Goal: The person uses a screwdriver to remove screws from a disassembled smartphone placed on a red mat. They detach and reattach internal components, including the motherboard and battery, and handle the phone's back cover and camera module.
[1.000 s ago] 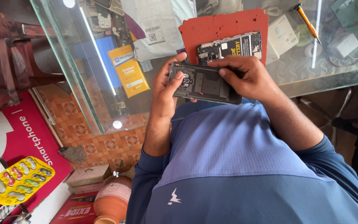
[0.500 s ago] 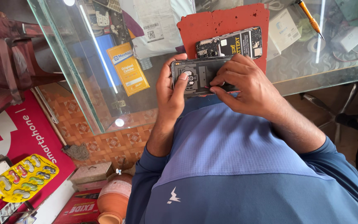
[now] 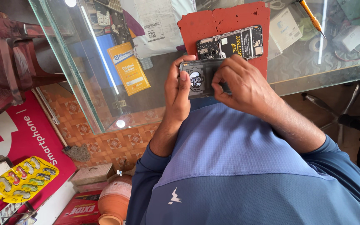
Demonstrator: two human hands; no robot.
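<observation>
Between both sets of fingers, the dark phone back cover [image 3: 201, 79] is being gripped: left hand [image 3: 179, 89] clamping its camera end, right hand [image 3: 240, 85] pinching the other side. Just beyond the fingertips, the opened phone [image 3: 230, 43] is lying on a red mat [image 3: 213, 23]. Refitting looks underway; aligning edges squarely comes next.

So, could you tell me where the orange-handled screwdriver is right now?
The orange-handled screwdriver lies at the top right of the head view on the glass counter, right of the red mat bearing the opened phone.

Glass counter [image 3: 84, 75] over orange patterned floor tiles [image 3: 105, 141], dark wooden chair [image 3: 9, 62] alongside.
</observation>
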